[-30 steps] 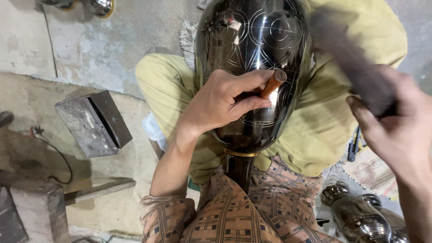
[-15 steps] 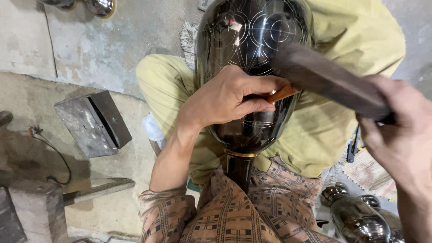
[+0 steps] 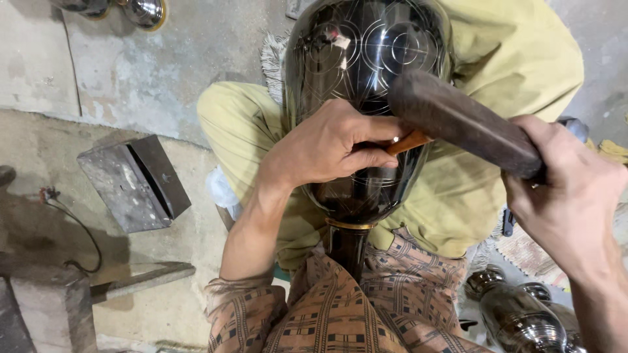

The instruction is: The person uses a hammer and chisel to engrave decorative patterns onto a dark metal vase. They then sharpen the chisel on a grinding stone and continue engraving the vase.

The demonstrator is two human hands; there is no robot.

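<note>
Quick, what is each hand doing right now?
Left hand: closed on a small orange-handled tool, resting on the black vase.
Right hand: closed on a dark wooden mallet.

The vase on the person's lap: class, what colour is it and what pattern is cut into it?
Glossy black vase with thin pale engraved circles and lines, plus a gold band at the neck; the head view shows it.

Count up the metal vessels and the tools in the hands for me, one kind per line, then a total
Large black engraved vase in the lap: 1
Shiny metal vessels on the floor, one at top left, one at bottom right: 2
Wooden mallet in the right hand: 1
Wooden-handled chisel in the left hand: 1
Total: 5
</note>
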